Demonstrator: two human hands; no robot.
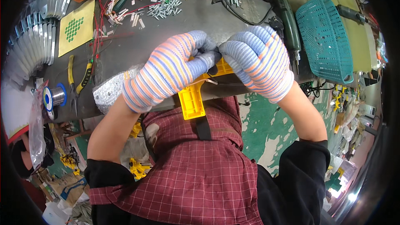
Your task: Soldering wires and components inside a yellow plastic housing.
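My left hand (166,68) and my right hand (260,60), both in striped knit gloves, meet at the table's front edge. Their thumbs and fingertips are pressed together in a pinch over a yellow plastic housing (193,103) with a ribbed, hollow inside. The housing's handle-like end hangs past the edge, toward the plaid apron. Darkened glove fingertips cover whatever small piece lies between them, so I cannot make it out. Beside the housing a short pale wire end shows below the right hand.
Screws (166,6) and small white connectors lie at the back. A green electric screwdriver (287,25) and a teal basket (325,37) stand right. Pliers (79,79), a solder spool (55,96), a yellow dotted sheet (77,27) and stacked metal blades (31,43) are left.
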